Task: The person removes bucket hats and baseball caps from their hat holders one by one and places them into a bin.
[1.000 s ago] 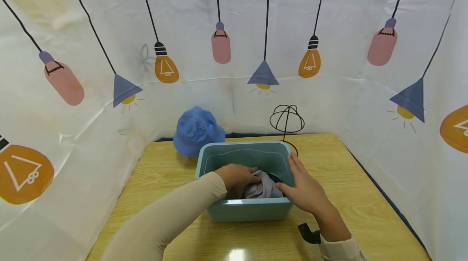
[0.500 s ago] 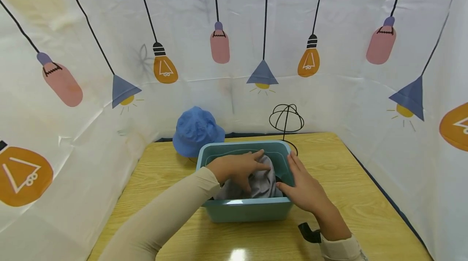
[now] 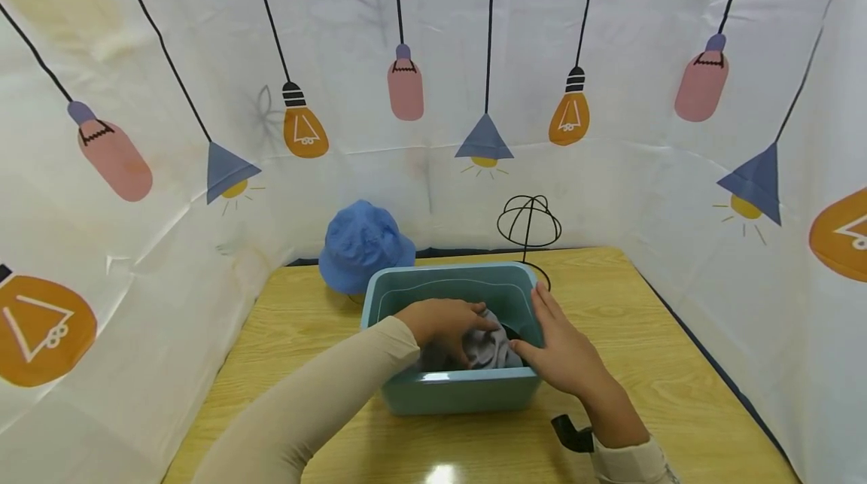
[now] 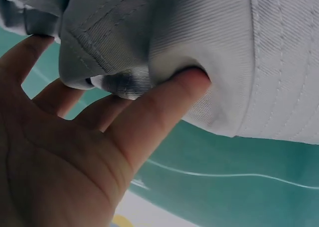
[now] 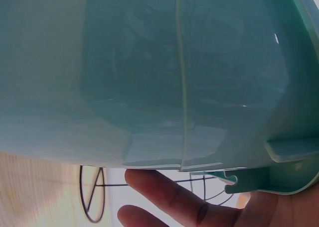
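Observation:
A grey bucket hat (image 3: 493,347) with rows of stitching on its brim lies crumpled inside a teal plastic bin (image 3: 460,395). My left hand (image 3: 443,324) reaches into the bin and grips the hat. In the left wrist view, the thumb presses into the fabric (image 4: 214,57) while the other fingers go behind it, partly hidden. On the bin's right side, my right hand (image 3: 567,352) holds the rim, thumb over the edge and fingers along the outer wall. Something dark (image 3: 511,333) shows beside the hat in the bin; its kind is not clear.
A blue bucket hat (image 3: 364,247) sits behind the bin at the left, apparently on a stand. A black wire hat stand (image 3: 528,222) rises behind the bin's right corner. The wooden table (image 3: 650,363) is enclosed by white printed sheets (image 3: 433,190).
Half a second ago my left hand was higher with spread fingers and the grey hat stood up taller. Now hand and hat are lower in the bin. My right hand stays at the rim.

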The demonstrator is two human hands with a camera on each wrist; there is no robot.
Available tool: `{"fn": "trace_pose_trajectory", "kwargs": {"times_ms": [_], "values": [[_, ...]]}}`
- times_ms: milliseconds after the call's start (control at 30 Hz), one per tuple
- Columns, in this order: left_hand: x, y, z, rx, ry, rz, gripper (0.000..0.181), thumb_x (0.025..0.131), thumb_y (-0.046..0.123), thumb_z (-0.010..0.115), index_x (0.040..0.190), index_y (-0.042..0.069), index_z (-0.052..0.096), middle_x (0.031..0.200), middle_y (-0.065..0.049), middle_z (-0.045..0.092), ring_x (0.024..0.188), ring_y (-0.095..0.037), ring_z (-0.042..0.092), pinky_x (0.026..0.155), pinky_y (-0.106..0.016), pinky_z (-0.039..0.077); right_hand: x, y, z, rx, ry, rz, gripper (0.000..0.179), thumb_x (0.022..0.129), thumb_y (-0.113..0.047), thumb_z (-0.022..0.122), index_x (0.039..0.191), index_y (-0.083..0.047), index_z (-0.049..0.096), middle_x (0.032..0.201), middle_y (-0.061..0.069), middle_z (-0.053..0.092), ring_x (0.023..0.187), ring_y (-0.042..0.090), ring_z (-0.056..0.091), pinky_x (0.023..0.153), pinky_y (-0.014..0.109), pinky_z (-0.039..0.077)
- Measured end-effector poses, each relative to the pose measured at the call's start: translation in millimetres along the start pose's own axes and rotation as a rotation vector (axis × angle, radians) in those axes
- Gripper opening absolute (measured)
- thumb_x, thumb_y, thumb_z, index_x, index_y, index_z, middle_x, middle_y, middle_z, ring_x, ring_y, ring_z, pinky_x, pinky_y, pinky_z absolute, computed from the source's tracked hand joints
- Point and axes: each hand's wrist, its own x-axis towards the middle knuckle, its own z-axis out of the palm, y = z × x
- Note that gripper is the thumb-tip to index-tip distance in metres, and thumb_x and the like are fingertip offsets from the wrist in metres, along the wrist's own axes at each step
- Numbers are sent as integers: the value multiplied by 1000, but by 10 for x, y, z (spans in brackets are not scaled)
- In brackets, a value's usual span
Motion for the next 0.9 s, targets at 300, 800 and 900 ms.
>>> {"fn": "trace_pose_trajectory", "kwargs": {"times_ms": [300,800,900], "values": [[95,-16,101,9,-55,24,85,85,55,82,158,42,41,168,-9,34,149,-36,42,119,-51,40,1,-21,-5,-5,-2,-4,98,98,-54,63,168,-12,9,176,5,0,153,45,30,93,64,52],[81,-53,71,-26,-52,19,88,84,56,83,159,45,39,170,-6,30,151,-29,41,119,-45,41,13,-13,-19,-16,-13,9,101,98,-61,60,168,-13,6,176,1,-5,154,45,26,96,68,49],[25,-64,39,-48,-37,10,92,82,58,83,159,48,35,172,-5,26,152,-34,38,118,-48,41,21,-9,-7,-14,-16,9,101,98,-60,61,168,-13,5,176,2,-4,154,45,26,96,68,49]]}}
